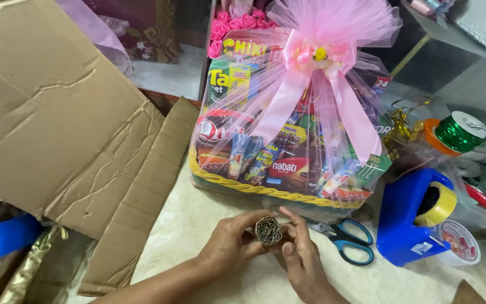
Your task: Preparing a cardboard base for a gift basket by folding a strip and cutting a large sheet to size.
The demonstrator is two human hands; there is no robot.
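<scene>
Here, wrapped gift basket (288, 141) w/ snack packs at bench's far edge; both hands' fingers (293, 225) clamped on cardboard roll (268, 231); scissors (350, 239), tape dispenser (414, 217) beside.

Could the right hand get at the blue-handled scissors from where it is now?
Probably yes: the scissors lie flat on the table just beside the right hand, with nothing between them. But its fingers are pinching the cardboard roll.

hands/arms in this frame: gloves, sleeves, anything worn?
Both bare. The left hand and right hand show no gloves, and no rings or watch can be seen. The left forearm is uncovered along its whole visible length, with no sleeve in frame. The right wrist is cut off at the bottom edge, so anything worn further up cannot be told.
</scene>
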